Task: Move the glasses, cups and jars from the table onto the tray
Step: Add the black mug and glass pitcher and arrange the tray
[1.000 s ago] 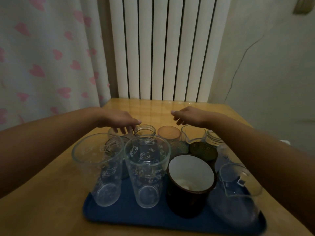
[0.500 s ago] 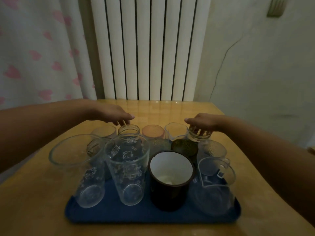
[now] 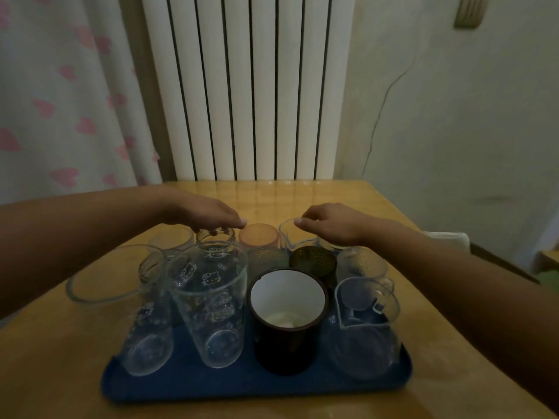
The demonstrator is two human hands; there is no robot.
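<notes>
left hand: my left hand (image 3: 208,214) hovers palm down at centre-left of the frame, over the back row of glassware; fingers (image 3: 233,220) loosely together, nothing clamped, fingertips just above the small clear jar (image 3: 215,237).
right hand: my right hand (image 3: 329,222) sits centre-right, fingers (image 3: 302,220) curled down at the rim of the spouted clear cup (image 3: 295,237); touching or just above, I cannot tell. No closed grip visible.
tray: blue tray (image 3: 181,385) at lower centre on the bench (image 3: 54,373); its far edge is hidden behind the glasses.
front row: two tall printed glasses (image 3: 211,300), a dark mug with white inside (image 3: 287,322) and a clear pitcher (image 3: 367,325) stand upright on the tray.
back row: orange cup (image 3: 258,235), dark green cup (image 3: 313,261), the jar and the spouted cup stand upright, packed close; on the tray or still on the bench behind it, I cannot tell.
key relation: the jar lies directly under the left fingertips and the spouted cup directly under the right ones; both have upright axes, so I judge a straight top-down rim grasp fits.
nearer hand: left for the jar, right for the spouted cup; the orange cup sits between the two hands, about equally near.
risk: tight neighbours, so a lift could knock the adjoining glass.
</notes>
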